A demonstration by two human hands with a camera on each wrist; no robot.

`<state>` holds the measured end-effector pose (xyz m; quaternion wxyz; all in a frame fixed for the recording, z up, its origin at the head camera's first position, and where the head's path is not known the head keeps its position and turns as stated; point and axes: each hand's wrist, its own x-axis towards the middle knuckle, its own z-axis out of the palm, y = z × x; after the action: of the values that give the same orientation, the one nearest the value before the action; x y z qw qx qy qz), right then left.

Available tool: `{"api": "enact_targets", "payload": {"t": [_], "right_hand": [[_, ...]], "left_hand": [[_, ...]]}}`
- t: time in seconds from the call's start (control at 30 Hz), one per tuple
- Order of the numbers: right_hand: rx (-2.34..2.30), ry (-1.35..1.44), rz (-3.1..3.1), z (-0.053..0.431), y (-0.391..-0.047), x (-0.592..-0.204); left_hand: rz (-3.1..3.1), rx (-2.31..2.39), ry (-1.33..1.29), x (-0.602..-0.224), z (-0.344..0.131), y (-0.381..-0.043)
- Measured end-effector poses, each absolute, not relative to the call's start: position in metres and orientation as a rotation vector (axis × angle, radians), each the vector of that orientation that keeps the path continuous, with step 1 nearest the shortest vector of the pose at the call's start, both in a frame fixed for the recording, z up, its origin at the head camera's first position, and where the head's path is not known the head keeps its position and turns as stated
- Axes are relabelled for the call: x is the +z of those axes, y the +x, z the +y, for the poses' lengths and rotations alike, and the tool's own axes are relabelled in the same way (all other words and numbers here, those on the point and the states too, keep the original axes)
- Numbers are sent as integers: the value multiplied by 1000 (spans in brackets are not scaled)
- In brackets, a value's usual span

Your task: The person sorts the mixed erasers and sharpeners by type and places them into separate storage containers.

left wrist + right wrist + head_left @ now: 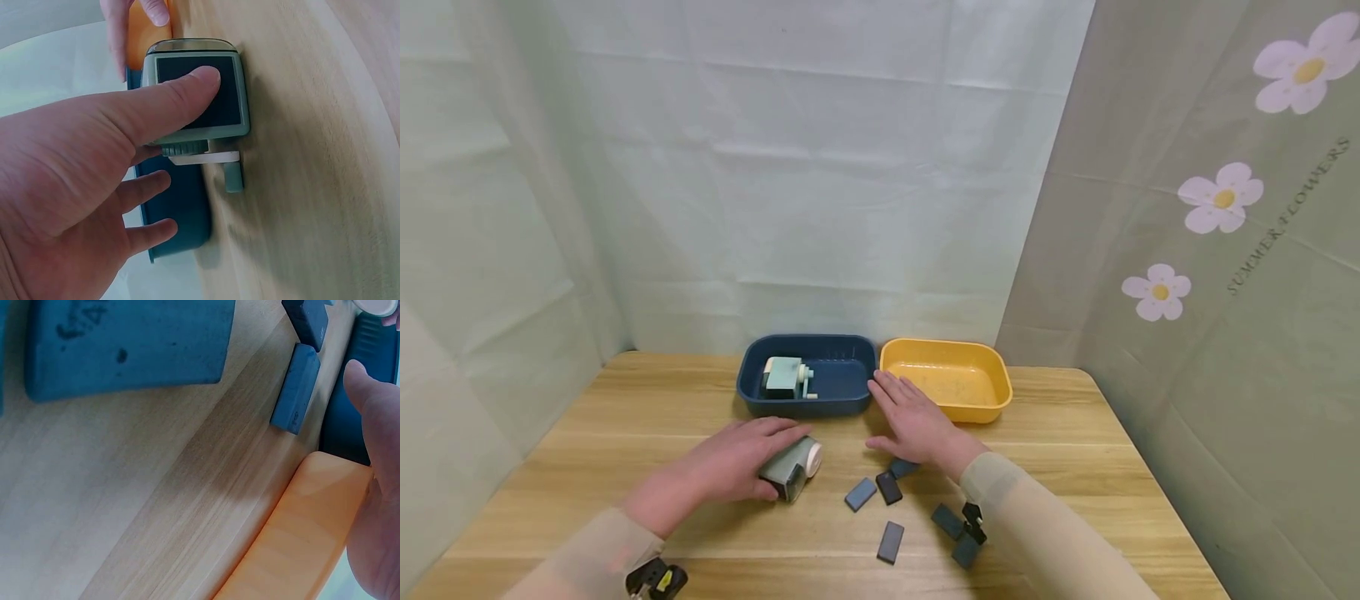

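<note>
My left hand [737,462] grips a pale green hand-crank pencil sharpener [792,467] just in front of the blue tray [842,408]. In the left wrist view the thumb presses its dark front panel [230,103], and its crank handle [232,176] sticks out at one side. The other fingers are partly hidden behind it. My right hand [917,421] reaches out with straight fingers, palm down and holding nothing, its fingertips at the neighbouring rims of the blue tray and the yellow tray [1003,400]. A second pencil sharpener [784,377] with a crank sits inside the blue tray.
Several small dark blue-grey blocks [861,494] lie scattered on the wooden table [1060,500], some under the right forearm. One block [131,347] bears printed marks in the right wrist view. A pale curtain [820,208] hangs behind the trays.
</note>
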<state>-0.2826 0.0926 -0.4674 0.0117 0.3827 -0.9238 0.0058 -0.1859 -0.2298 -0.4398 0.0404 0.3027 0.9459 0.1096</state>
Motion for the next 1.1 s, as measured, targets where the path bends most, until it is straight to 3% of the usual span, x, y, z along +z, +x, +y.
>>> {"api": "enact_targets", "payload": {"t": [1.1], "right_hand": [[15,1213,-2867,94,-282,-464]], "left_hand": [[2861,324,845,-435,-225,-185]]}}
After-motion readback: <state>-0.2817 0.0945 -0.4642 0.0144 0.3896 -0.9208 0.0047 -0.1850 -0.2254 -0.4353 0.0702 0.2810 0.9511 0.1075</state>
